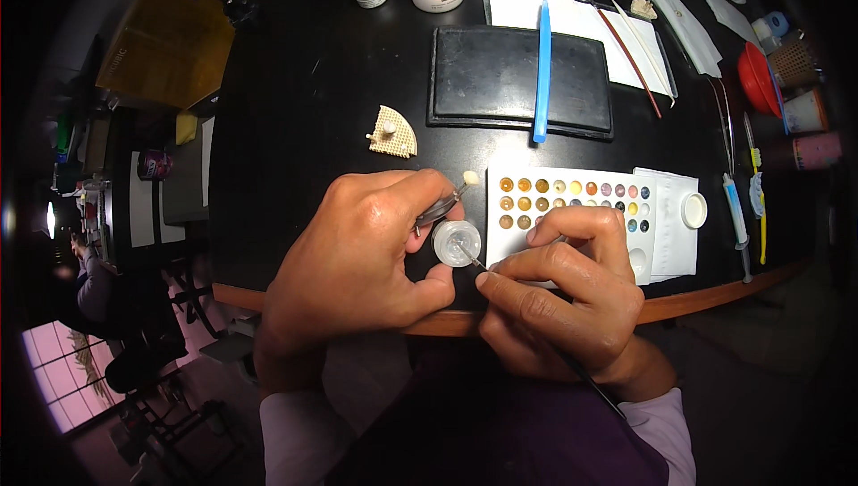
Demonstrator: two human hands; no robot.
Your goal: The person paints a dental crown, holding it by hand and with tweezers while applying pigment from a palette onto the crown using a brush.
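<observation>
- Beige honeycomb tray (391,134), beyond left hand (357,249).
- Grips metal tweezers (438,210) in left hand, cream crown (470,178) at tip.
- Clear jar (451,254) by left hand, contact unclear.
- Pinches brush (583,376) in right hand (567,294), tip at jar mouth.
- White palette (509,242), beyond right hand.

My left hand (362,249) curls inward, thumb apart from the index finger; my right hand (572,298) pinches pen-style, fingers bent.
</observation>
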